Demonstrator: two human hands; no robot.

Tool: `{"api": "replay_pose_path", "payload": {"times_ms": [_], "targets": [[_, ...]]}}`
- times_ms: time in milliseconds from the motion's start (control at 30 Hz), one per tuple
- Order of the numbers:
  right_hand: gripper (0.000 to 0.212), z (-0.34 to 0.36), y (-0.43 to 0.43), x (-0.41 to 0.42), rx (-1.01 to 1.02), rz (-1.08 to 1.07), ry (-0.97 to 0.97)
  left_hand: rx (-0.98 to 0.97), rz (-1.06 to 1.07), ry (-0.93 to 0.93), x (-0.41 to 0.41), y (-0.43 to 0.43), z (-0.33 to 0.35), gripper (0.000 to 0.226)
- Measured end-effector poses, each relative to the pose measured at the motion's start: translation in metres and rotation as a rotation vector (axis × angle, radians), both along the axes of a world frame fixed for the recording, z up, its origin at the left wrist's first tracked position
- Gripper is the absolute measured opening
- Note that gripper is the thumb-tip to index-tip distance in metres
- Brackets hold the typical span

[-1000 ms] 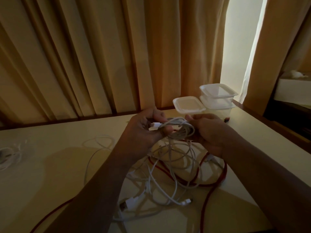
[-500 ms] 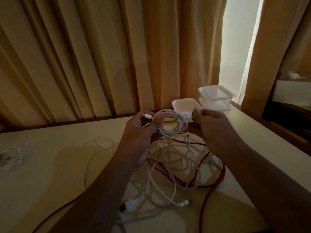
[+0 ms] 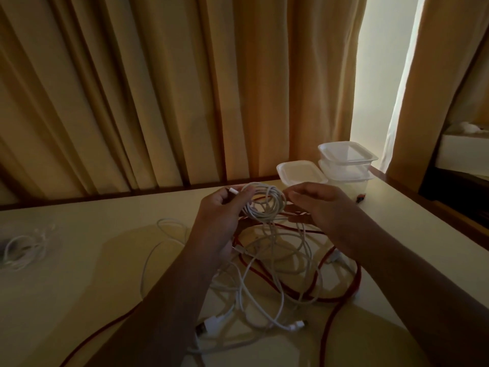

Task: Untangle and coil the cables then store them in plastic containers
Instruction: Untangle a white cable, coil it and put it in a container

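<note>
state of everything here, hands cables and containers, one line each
left hand: shut on white cable coil, raised above the table
right hand: open, beside the coil, grip not discernible
white cable coil: wound into loops, tail trailing down into the pile
red cable: uncoiled, tangled with white cables on the table
single container: lid on
stacked containers: two, lids on
small white cable: loose bundle, far left

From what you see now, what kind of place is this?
Probably a room in a home: long tan pleated curtains hang behind a pale table holding clear plastic lidded containers and tangled white cables.
</note>
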State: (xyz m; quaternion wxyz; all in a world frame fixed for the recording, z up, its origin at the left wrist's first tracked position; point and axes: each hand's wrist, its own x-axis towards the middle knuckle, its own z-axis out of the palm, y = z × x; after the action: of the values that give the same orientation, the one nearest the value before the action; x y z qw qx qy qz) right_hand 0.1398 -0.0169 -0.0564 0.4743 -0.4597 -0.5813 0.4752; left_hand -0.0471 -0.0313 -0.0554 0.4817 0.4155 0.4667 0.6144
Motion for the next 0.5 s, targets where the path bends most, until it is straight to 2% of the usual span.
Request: {"api": "replay_pose_path", "payload": {"times_ms": [133,300,367,500], "targets": [[0.019,0.004,-0.007,-0.01,0.126,0.024,-0.017,-0.078,-0.001,-0.021,-0.006,0.004,0.013,0.015],[0.028,0.027,-0.01,-0.041,0.223,0.14,-0.094,-0.042,-0.016,0.009,-0.046,-0.009,0.039,0.022],[0.029,0.038,-0.011,-0.064,0.245,0.181,-0.115,-0.018,0.009,0.033,-0.071,-0.024,0.047,0.024],[0.023,0.047,-0.014,-0.132,0.228,0.315,-0.065,-0.018,0.131,0.127,-0.129,-0.06,0.049,0.015]]}}
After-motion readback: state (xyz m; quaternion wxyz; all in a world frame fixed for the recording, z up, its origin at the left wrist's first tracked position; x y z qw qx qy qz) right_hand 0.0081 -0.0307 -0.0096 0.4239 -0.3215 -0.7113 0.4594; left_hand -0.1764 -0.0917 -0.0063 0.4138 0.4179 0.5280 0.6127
